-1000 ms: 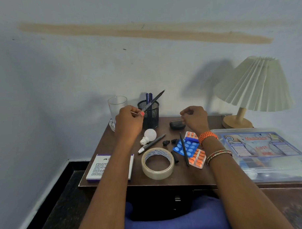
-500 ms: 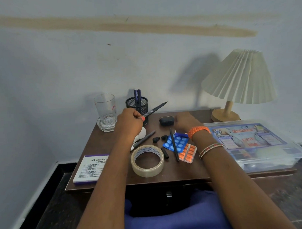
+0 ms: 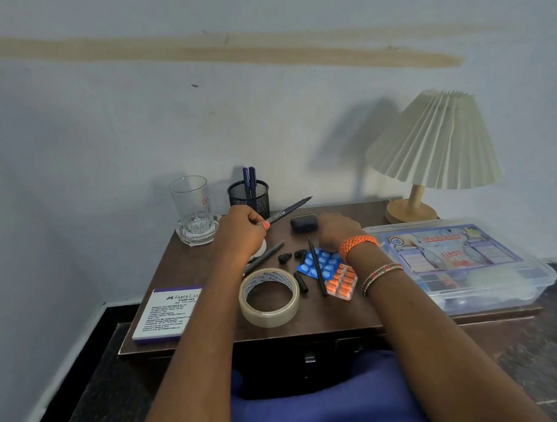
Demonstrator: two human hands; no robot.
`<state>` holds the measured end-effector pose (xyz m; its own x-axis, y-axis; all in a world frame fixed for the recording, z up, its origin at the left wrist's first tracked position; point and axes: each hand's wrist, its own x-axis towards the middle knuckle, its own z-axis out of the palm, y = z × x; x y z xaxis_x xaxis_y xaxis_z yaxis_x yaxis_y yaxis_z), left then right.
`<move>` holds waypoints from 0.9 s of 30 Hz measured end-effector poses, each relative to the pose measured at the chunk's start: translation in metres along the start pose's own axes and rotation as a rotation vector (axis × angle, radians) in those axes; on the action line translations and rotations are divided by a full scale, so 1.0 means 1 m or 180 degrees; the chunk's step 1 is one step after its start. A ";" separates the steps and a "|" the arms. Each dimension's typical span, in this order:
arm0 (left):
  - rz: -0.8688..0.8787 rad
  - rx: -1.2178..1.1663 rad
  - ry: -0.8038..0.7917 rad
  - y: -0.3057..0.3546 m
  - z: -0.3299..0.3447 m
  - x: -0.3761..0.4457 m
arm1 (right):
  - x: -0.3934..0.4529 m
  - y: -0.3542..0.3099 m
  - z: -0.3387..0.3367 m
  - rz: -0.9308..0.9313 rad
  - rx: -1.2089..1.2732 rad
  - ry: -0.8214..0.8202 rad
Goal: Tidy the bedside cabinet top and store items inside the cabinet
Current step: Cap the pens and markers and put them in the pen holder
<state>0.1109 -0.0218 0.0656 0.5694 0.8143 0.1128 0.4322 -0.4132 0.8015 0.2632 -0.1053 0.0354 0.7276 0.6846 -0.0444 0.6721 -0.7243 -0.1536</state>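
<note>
My left hand (image 3: 240, 231) grips a black pen (image 3: 288, 210) by its lower end, tip pointing up and right, in front of the black mesh pen holder (image 3: 248, 196), which holds two blue pens. My right hand (image 3: 338, 231) is lowered, knuckles up, just behind the blue blister pack (image 3: 323, 264); its fingertips are hidden. An orange blister pack (image 3: 341, 282), a second black pen (image 3: 317, 269), a grey pen (image 3: 266, 255), a pen cap (image 3: 301, 282) and a tape roll (image 3: 269, 296) lie on the brown cabinet top (image 3: 306, 323).
A glass (image 3: 193, 207) stands at the back left, a dark earbud case (image 3: 304, 223) between my hands. A stamp pad box (image 3: 165, 315) overhangs the front left corner. The lamp (image 3: 432, 142) and a clear first aid box (image 3: 455, 261) fill the right side.
My left hand has come down from the pen holder with the black pen, which now lies flatter. My right hand has dropped from near the earbud case to the blister packs.
</note>
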 end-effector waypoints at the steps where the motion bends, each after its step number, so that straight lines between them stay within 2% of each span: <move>1: -0.0012 -0.0004 0.0004 0.000 0.000 0.000 | 0.000 0.000 0.001 -0.0006 0.0026 -0.0016; 13: -0.0046 -0.0009 0.0043 -0.004 -0.002 0.003 | 0.002 -0.002 0.003 -0.0071 0.0018 -0.0069; 19: -0.0028 -0.0101 0.0072 -0.004 -0.004 0.002 | 0.006 -0.006 -0.011 0.0097 0.0384 0.0416; 22: -0.0045 -0.0178 0.0054 -0.004 -0.005 0.002 | 0.010 -0.006 -0.018 0.0037 0.0987 0.0724; 27: -0.0088 -0.0295 0.0119 -0.006 -0.007 0.004 | 0.008 -0.008 -0.025 0.0162 0.3293 0.1372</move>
<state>0.1054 -0.0135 0.0657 0.5308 0.8403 0.1102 0.3799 -0.3522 0.8554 0.2670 -0.0964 0.0604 0.8725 0.4253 0.2406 0.3486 -0.1967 -0.9164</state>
